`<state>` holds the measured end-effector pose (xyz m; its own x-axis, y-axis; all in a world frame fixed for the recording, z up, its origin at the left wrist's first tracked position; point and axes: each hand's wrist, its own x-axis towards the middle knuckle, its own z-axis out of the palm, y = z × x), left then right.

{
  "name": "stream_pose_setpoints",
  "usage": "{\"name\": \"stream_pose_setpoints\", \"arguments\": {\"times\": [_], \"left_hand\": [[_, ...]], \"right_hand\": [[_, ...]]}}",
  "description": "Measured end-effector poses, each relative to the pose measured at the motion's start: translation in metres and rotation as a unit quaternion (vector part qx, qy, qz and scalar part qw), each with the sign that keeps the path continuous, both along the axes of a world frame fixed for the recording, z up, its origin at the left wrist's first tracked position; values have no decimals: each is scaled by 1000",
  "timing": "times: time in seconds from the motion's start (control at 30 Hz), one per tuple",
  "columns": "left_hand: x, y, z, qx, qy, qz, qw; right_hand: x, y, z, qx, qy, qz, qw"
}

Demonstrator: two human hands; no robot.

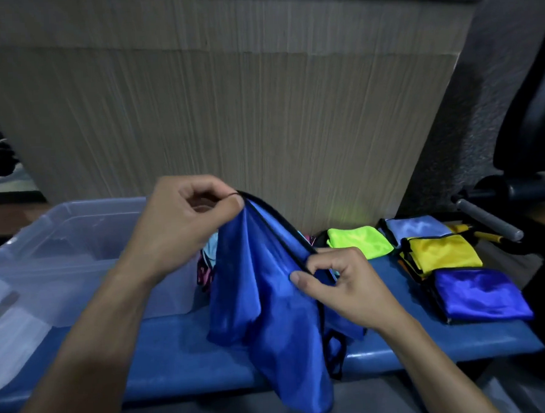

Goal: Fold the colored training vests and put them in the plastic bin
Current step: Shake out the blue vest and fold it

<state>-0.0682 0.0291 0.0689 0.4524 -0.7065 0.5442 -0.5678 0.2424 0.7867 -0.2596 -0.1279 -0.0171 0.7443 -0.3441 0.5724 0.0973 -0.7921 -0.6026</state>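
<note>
A: How far along is the folding?

B: Partway. Four folded vests sit on the blue bench (pixel 184 346) to the right — a lime vest (pixel 358 241), a pale blue vest (pixel 416 225), a yellow vest (pixel 445 254) and a dark blue vest (pixel 481 295).

A: And the plastic bin (pixel 87 260)?

B: At the left end of the bench; none of the folded ones are in it.

A: The hands?

B: The left hand (pixel 183 222) pinches the black trim of a blue vest (pixel 267 307) up high, the right hand (pixel 341 284) pinches the same edge lower — it hangs unfolded over the bench front. A pink-patterned bundle (pixel 205 273) behind it looks unfolded too
</note>
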Motion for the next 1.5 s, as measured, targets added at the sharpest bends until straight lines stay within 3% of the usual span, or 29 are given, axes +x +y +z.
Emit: {"name": "stream_pose_setpoints", "arguments": {"times": [0.13, 0.4, 0.5, 0.67, 0.8, 0.93, 1.03, 1.13, 1.23, 1.33, 1.4, 1.5], "left_hand": [[-5, 18, 43, 10, -73, -10, 997], [-4, 48, 120, -80, -134, 97, 983], [3, 59, 147, -129, -116, 116, 978], [9, 76, 180, -164, -85, 117, 976], [4, 94, 196, -193, -80, 140, 968], [6, 112, 208, -231, -82, 154, 957], [12, 120, 207, -241, -32, 139, 960], [13, 129, 196, -164, 52, 49, 984], [10, 140, 178, -4, 8, -18, 1000], [30, 143, 165, 83, -124, 92, 985], [47, 137, 156, 115, -229, 206, 944], [62, 127, 137, 113, -299, 255, 913]], "right_hand": [[-6, 11, 23, 1, -23, 13, 1000], [-32, 18, 82, -37, -3, -3, 999], [-42, 12, 102, -26, 11, 5, 1000], [-54, 9, 115, 99, 20, 44, 994], [-62, 12, 117, 129, 14, 58, 990], [-71, 10, 129, 180, -51, 45, 981], [-76, 1, 149, 155, -105, 28, 982], [-80, -19, 172, 153, -183, -12, 971], [-81, -39, 192, 156, -222, -51, 961], [-74, -52, 204, 107, -165, -77, 977], [-70, -56, 204, 58, -118, -79, 988], [-63, -62, 195, 12, -54, -69, 996]]}}
